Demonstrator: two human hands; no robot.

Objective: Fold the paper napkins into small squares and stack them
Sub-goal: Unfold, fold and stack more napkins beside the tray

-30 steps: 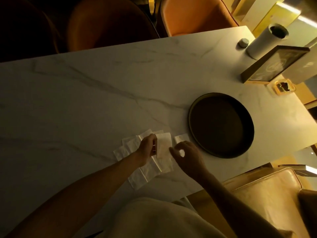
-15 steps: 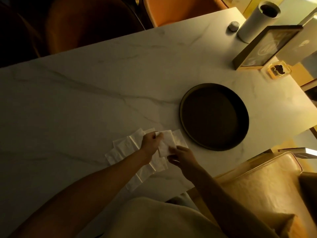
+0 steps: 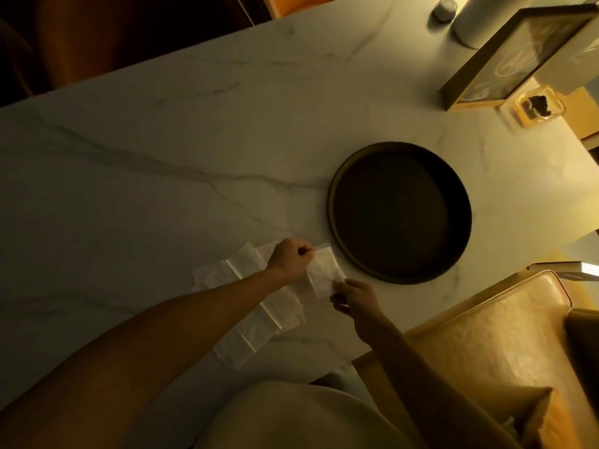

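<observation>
A folded white paper napkin (image 3: 324, 272) lies near the front edge of the marble table (image 3: 162, 157), held between both hands. My left hand (image 3: 290, 262) pinches its far left corner. My right hand (image 3: 355, 298) pinches its near right corner. Several more white napkins (image 3: 259, 315) lie spread in an overlapping row to the left and toward me, partly hidden under my left forearm.
A round dark tray (image 3: 400, 212) sits just right of the napkin. At the far right stand a framed sign (image 3: 515, 56), a white cylinder (image 3: 470, 24), a small glass dish (image 3: 538, 105) and a small round cap (image 3: 444, 8). A tan leather seat (image 3: 486, 335) is at my right.
My right hand has come down from above the napkin and taken its near right corner. The napkin now lies flatter between both hands. The view has tilted toward the table.
</observation>
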